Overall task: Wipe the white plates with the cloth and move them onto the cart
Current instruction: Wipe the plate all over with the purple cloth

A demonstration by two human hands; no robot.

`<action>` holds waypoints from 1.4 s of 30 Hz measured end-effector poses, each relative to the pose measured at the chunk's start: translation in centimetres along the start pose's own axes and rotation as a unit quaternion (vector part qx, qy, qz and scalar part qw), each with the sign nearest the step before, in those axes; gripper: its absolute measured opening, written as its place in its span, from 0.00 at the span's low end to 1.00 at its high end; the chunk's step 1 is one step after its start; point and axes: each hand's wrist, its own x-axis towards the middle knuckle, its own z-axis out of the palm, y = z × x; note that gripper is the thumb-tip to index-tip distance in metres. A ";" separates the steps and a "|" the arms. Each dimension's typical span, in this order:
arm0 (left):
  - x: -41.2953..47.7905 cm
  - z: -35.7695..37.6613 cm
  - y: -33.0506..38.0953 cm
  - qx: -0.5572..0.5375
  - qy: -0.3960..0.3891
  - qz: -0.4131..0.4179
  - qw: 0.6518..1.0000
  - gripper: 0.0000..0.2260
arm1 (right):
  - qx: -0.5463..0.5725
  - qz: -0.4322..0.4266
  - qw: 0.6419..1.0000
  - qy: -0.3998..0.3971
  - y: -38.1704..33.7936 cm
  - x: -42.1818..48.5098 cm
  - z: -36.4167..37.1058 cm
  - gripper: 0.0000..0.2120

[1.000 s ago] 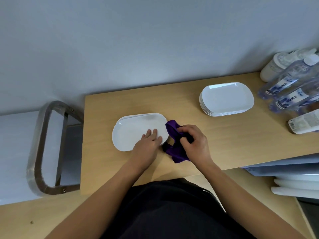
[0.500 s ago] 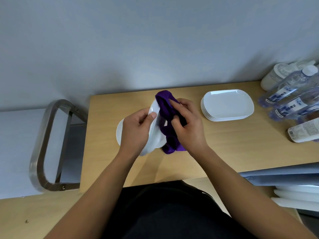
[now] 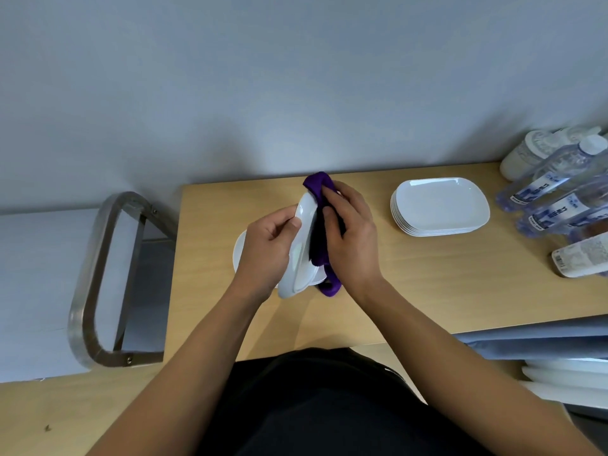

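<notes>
Left hand [image 3: 266,248] grips 1 white oblong plate [image 3: 304,245] by its rim, tilted on edge above the light wooden table [image 3: 427,284]. Right hand [image 3: 352,238] clutches 1 bunched purple cloth [image 3: 317,185] and presses it against the plate's face. 1 second white plate [image 3: 239,251] lies flat beneath. 1 stack of white plates [image 3: 441,205] sits to the right, near several clear plastic bottles [image 3: 559,179]. 1 grey cart with a metal handle [image 3: 95,274] stands at the left.

The light wooden counter [image 3: 427,278] holds a stack of white plates [image 3: 441,205] right of the middle, clear plastic water bottles [image 3: 559,195] far right, and one white plate [image 3: 238,255] in the middle.
</notes>
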 end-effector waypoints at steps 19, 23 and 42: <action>1.6 -2.1 0.5 0.082 0.051 0.067 0.993 0.12 | -0.094 -0.121 0.988 0.007 -1.3 -1.8 2.1 0.15; 1.4 -2.1 0.9 0.079 0.062 0.057 0.993 0.14 | -0.062 -0.001 0.997 0.043 -0.5 0.0 2.3 0.17; 2.9 -2.8 1.1 0.029 0.097 0.023 0.995 0.11 | -0.060 -0.196 0.977 -0.063 2.2 -5.0 4.2 0.11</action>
